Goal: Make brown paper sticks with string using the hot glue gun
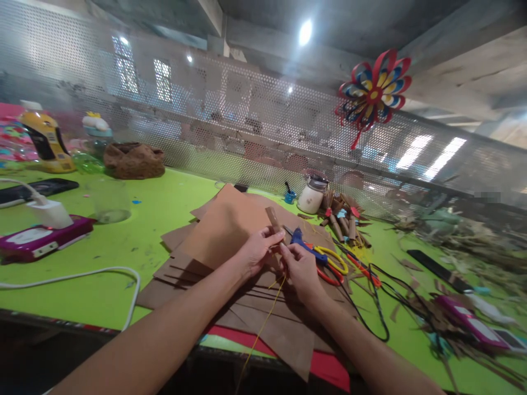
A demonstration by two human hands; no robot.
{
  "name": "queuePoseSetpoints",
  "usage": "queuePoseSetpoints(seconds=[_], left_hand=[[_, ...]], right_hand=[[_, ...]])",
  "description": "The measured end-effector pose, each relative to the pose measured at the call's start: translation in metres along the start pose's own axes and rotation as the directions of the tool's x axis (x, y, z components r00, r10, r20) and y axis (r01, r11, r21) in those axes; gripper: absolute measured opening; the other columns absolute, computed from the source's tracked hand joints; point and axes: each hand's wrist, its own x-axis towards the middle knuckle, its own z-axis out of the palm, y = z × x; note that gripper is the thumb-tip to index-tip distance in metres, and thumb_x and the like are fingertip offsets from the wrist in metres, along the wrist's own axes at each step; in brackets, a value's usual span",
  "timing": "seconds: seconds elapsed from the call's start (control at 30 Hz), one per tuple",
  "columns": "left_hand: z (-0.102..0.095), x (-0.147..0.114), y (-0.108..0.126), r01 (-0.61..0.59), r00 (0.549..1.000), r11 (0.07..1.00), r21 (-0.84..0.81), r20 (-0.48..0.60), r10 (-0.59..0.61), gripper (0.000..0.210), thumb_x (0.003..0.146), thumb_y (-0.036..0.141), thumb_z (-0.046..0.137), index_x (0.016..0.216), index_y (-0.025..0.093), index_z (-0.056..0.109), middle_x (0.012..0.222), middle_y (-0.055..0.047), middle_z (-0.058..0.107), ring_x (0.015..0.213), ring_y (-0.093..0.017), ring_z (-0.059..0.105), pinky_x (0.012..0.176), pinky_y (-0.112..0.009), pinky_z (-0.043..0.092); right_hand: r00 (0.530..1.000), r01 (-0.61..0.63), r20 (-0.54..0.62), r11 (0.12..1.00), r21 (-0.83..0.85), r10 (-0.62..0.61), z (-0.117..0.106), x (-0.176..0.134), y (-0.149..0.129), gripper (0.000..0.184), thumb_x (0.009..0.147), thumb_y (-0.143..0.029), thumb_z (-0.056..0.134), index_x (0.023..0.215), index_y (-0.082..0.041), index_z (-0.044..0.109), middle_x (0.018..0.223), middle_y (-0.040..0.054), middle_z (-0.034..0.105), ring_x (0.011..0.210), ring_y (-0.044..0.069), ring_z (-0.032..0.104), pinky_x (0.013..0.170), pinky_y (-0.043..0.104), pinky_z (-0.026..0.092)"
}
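- As a yellow thread runs down from just beside the right hand past the near edge of the green table, a red sheet shows beneath the brown sheets.
- The right hand has its fingers curled in, pinching the lower part of a slim brown roll; whether it also grips the thread cannot be told.
- The left hand has thumb and fingers nearly together on the same roll, which tilts upward above the sheets.
- Just right of the right hand, a blue tool lies beside yellow and red handle loops.
- Well to the left, a white block rests on a purple box.
- Beyond the sheets, a lidded jar stands just beside more brown rolls.
- Farther back rises a perforated screen, a multicoloured flower ornament near its top.
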Motion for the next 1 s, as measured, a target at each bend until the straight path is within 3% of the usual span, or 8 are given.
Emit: queuePoseSetpoints(seconds=[0.23, 0.67, 0.8, 1.0], left_hand=[[-0.003, 0.005, 0.001, -0.102, 0.989, 0.995, 0.0, -0.112, 0.101, 0.022, 0.065, 0.019, 0.076, 0.067, 0.011, 0.057, 0.056, 0.003, 0.053, 0.046, -0.005, 0.048, 0.046, -0.018, 0.037], [-0.004, 0.0, 0.01, -0.025, 0.999, 0.998, -0.065, -0.042, 0.022, 0.013, 0.075, 0.022, 0.067, 0.074, 0.012, 0.059, 0.059, -0.001, 0.057, 0.047, -0.008, 0.051, 0.045, -0.019, 0.039], [-0.004, 0.002, 0.01, -0.038, 0.997, 0.998, -0.059, -0.069, 0.034, 0.017, 0.075, 0.027, 0.069, 0.077, 0.013, 0.06, 0.06, 0.001, 0.058, 0.047, -0.007, 0.052, 0.045, -0.018, 0.04], [-0.006, 0.005, -0.001, -0.014, 1.0, 1.0, -0.014, -0.016, 0.014, 0.027, 0.064, 0.028, 0.079, 0.079, 0.011, 0.063, 0.064, 0.001, 0.058, 0.048, -0.006, 0.053, 0.045, -0.017, 0.04]], right_hand=[[0.989, -0.032, 0.144, 0.997, 0.077, 0.02, -0.001, -0.002, -0.003, 0.039, 0.076, -0.054, 0.06, 0.079, -0.015, 0.06, 0.055, -0.0013, 0.058, 0.043, 0.009, 0.05, 0.042, 0.021, 0.041], [0.986, 0.066, 0.148, 0.997, 0.051, -0.073, 0.001, -0.002, 0.002, 0.036, 0.082, -0.051, 0.055, 0.075, -0.016, 0.056, 0.054, -0.0007, 0.06, 0.044, 0.012, 0.055, 0.045, 0.023, 0.044], [0.979, 0.1, 0.183, 0.994, -0.045, -0.09, -0.002, -0.001, -0.004, 0.033, 0.08, -0.048, 0.058, 0.073, -0.015, 0.06, 0.057, 0.0002, 0.06, 0.051, 0.013, 0.055, 0.051, 0.024, 0.044], [0.978, 0.182, 0.146, 0.954, -0.238, -0.15, -0.005, 0.004, -0.006, 0.041, 0.084, -0.049, 0.05, 0.063, -0.015, 0.058, 0.054, -0.0001, 0.055, 0.052, 0.012, 0.049, 0.052, 0.024, 0.038]])
